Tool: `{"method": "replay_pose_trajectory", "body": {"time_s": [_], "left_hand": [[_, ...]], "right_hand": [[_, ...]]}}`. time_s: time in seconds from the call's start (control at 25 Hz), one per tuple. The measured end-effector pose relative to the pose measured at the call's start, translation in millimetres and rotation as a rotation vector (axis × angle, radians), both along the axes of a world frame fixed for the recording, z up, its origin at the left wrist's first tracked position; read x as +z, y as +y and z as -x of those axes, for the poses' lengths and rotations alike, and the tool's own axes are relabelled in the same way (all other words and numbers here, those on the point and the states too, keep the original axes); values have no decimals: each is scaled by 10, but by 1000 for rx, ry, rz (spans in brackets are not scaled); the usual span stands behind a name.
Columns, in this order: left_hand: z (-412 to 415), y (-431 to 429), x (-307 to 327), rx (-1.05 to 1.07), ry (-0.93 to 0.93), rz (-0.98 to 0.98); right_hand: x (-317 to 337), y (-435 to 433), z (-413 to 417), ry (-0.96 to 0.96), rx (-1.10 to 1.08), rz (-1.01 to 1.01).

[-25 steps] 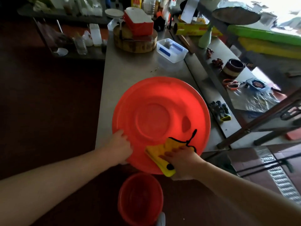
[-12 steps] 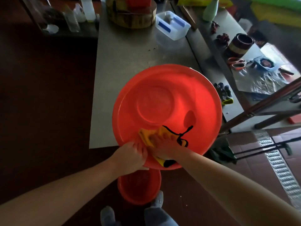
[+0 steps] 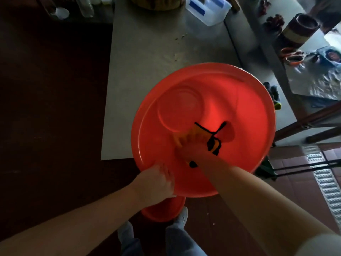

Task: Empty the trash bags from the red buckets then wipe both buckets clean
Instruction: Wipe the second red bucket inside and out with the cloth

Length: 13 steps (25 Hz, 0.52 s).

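Red bucket [image 3: 212,93] overhangs table [image 3: 147,52] edge | left hand [image 3: 155,182] grips rim

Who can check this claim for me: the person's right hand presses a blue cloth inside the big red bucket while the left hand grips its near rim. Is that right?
Not quite: the cloth is yellow with black trim, not blue, as the head view shows. The rest stands: the right hand presses it inside the big red bucket while the left hand grips its near rim.

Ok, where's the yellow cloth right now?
Head view, centre-right: the yellow cloth is pressed under the right hand against the large red bucket, toward its near rim.
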<state>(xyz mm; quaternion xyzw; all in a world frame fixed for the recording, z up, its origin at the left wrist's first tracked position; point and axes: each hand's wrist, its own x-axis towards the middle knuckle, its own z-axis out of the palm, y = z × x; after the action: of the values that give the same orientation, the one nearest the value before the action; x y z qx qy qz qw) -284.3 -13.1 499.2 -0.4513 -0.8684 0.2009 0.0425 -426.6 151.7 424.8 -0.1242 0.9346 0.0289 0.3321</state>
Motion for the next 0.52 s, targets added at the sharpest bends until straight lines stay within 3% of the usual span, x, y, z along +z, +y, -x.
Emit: {"method": "replay_pose_trajectory", "body": {"time_s": [0.08, 0.16, 0.28, 0.36, 0.52], "left_hand": [[-42, 30, -8, 14, 2, 7], [-73, 17, -7, 46, 15, 17], [-78, -13, -25, 71, 11, 15], [-87, -1, -32, 77, 26, 6], [-43, 53, 23, 58, 43, 23]], "right_hand": [[-7, -236, -74, -158, -23, 81], [26, -273, -149, -186, -14, 154], [126, 116, -164, 36, 247, -22], [234, 467, -45, 182, 245, -143], [364, 616, -125, 196, 288, -276]]}}
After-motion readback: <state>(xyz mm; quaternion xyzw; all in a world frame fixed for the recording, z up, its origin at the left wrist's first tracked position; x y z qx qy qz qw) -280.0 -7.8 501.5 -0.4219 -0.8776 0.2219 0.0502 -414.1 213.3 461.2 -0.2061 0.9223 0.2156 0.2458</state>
